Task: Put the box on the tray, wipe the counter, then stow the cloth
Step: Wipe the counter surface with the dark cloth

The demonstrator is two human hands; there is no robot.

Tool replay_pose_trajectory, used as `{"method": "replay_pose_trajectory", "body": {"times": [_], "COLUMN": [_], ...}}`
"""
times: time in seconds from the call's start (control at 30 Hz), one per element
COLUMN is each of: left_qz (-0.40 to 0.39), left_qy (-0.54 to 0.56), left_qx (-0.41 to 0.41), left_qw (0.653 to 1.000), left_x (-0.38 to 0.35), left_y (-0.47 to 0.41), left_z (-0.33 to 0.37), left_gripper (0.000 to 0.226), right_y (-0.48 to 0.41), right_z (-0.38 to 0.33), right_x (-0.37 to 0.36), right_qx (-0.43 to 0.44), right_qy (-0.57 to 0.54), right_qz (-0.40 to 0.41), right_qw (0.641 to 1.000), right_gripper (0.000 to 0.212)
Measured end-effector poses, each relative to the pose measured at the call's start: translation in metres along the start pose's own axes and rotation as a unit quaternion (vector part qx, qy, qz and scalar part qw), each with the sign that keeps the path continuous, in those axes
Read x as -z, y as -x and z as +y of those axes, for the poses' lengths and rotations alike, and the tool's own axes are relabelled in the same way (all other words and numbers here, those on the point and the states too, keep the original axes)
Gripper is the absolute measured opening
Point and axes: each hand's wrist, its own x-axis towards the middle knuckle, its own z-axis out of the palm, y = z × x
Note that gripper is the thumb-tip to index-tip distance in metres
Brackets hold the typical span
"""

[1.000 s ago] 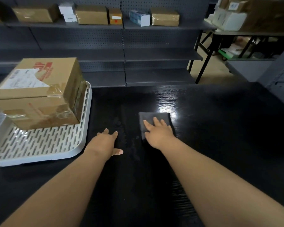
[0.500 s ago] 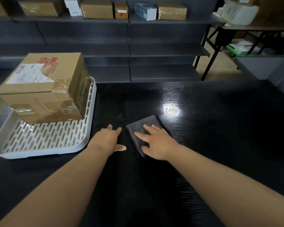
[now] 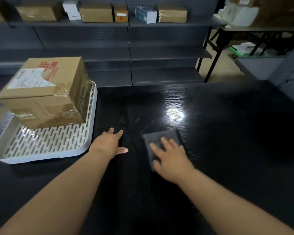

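Observation:
A taped cardboard box (image 3: 46, 92) with a shipping label stands on the far part of a white slotted tray (image 3: 41, 146) at the left of the black counter (image 3: 227, 133). A folded dark grey cloth (image 3: 159, 139) lies flat on the counter in the middle. My right hand (image 3: 171, 156) presses down on its near half with fingers spread. My left hand (image 3: 109, 145) rests flat on the counter just right of the tray's near corner, fingers apart and holding nothing.
Faint wet streaks (image 3: 131, 122) show on the counter between my hands. Grey shelving (image 3: 129, 53) with several boxes on its top shelf stands behind the counter. A folding table (image 3: 261, 29) with white boxes is at the far right.
My right hand slid the cloth left toward my left hand, then back to the right and slightly nearer to me. The left hand, box and tray have stayed in place.

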Motion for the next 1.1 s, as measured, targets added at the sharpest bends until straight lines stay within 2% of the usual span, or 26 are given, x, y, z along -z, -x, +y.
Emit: {"method": "replay_pose_trajectory", "body": {"times": [0.07,0.17,0.23,0.3,0.37,0.43,0.5,0.57,0.63,0.67,0.77,0.8,0.87,0.97,1.03,1.1], "left_qz": [0.003,0.013,0.026,0.031,0.026,0.019,0.014,0.01,0.006,0.003,0.001,0.002,0.008,0.024,0.028,0.026], "left_qy": [0.019,0.044,0.05,0.052,0.047,0.04,0.035,0.034,0.032,0.03,0.031,0.037,0.056,0.09,0.101,0.105], "left_qx": [0.003,0.001,0.003,0.006,0.009,0.014,0.017,0.023,0.026,0.028,0.028,0.027,0.024,0.026,0.032,0.036], "left_qw": [1.0,0.999,0.998,0.998,0.999,0.999,0.999,0.999,0.999,0.999,0.999,0.999,0.998,0.995,0.994,0.993], "left_x": [-0.003,-0.009,-0.013,-0.013,-0.011,-0.007,-0.004,-0.003,-0.002,-0.002,-0.001,-0.002,-0.004,-0.008,-0.007,-0.006], "left_y": [0.001,0.0,0.001,0.001,0.002,0.003,0.003,0.004,0.003,0.004,0.003,0.003,0.004,0.005,0.005,0.004], "left_z": [0.0,-0.001,-0.001,-0.001,-0.001,0.0,0.001,0.001,0.003,0.004,0.007,0.007,0.007,0.007,0.006,0.006], "left_gripper": [0.081,0.08,0.079,0.079,0.078,0.079,0.08,0.081,0.081,0.081,0.081,0.081,0.08,0.078,0.078,0.079], "right_y": [0.039,0.076,0.07,0.05,0.024,0.012,0.021,0.049,0.074,0.083,0.078,0.067,0.047,0.014,0.004,0.015], "right_z": [-0.007,0.033,0.076,0.104,0.1,0.064,0.011,-0.029,-0.028,-0.012,0.063,0.097,0.148,0.152,0.109,0.06], "right_x": [-0.01,-0.014,-0.011,0.003,0.012,0.008,-0.01,-0.026,-0.032,-0.03,-0.019,-0.018,0.001,0.012,0.007,-0.001], "right_qx": [0.101,0.143,0.102,0.008,-0.098,-0.138,-0.065,0.05,0.139,0.154,0.076,0.022,-0.116,-0.247,-0.211,-0.086], "right_qy": [0.021,0.037,0.034,0.002,-0.029,-0.041,-0.019,-0.017,-0.031,-0.02,-0.004,0.011,-0.034,-0.102,-0.067,-0.033], "right_qz": [0.013,-0.004,-0.043,-0.028,-0.019,-0.002,0.027,0.05,0.051,0.034,0.02,0.03,-0.001,0.016,0.032,0.032], "right_qw": [0.995,0.989,0.993,1.0,0.995,0.99,0.997,0.997,0.988,0.987,0.997,0.999,0.993,0.963,0.975,0.995], "right_gripper": [0.065,0.062,0.072,0.073,0.065,0.063,0.06,0.059,0.056,0.056,0.068,0.07,0.063,0.061,0.06,0.06]}}
